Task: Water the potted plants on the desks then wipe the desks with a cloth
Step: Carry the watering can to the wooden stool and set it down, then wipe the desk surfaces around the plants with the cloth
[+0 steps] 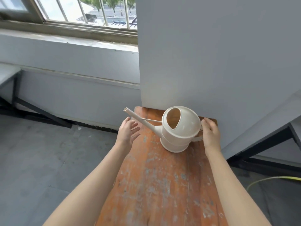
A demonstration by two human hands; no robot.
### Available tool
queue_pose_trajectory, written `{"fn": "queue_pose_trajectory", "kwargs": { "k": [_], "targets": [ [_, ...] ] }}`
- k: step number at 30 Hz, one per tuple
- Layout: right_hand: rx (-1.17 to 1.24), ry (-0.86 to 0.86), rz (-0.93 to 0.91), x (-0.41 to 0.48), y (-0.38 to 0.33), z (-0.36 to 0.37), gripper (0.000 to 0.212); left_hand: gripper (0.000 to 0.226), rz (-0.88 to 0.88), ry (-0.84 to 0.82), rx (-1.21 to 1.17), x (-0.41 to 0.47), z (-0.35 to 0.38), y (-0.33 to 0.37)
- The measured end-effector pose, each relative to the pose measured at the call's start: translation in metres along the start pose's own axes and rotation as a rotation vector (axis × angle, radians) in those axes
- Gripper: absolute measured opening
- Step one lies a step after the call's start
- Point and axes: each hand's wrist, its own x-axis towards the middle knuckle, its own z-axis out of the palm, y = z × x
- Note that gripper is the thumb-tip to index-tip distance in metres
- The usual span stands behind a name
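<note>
A cream plastic watering can [180, 129] stands upright on the far end of a worn orange wooden bench [162, 185], its long spout pointing left and up. My right hand [211, 136] is at the can's handle on its right side, fingers curved around it. My left hand [127, 132] hovers just left of the spout, fingers spread, touching nothing. No potted plant or cloth is in view.
A grey wall pillar [211, 54] rises right behind the can. A window [81, 12] with bars and a deep sill lies at the upper left. Black-framed desks [276, 144] stand at right and far left. A yellow hose [268, 180] runs across the grey floor.
</note>
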Motion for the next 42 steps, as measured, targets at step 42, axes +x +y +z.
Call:
{"fn": "queue_pose_trajectory", "kwargs": {
  "k": [42],
  "targets": [
    [-0.821, -1.327, -0.732, -0.634, 0.116, 0.264, 0.039, 0.027, -0.034, 1.012, -0.280, -0.439, -0.604, -0.183]
  ]
}}
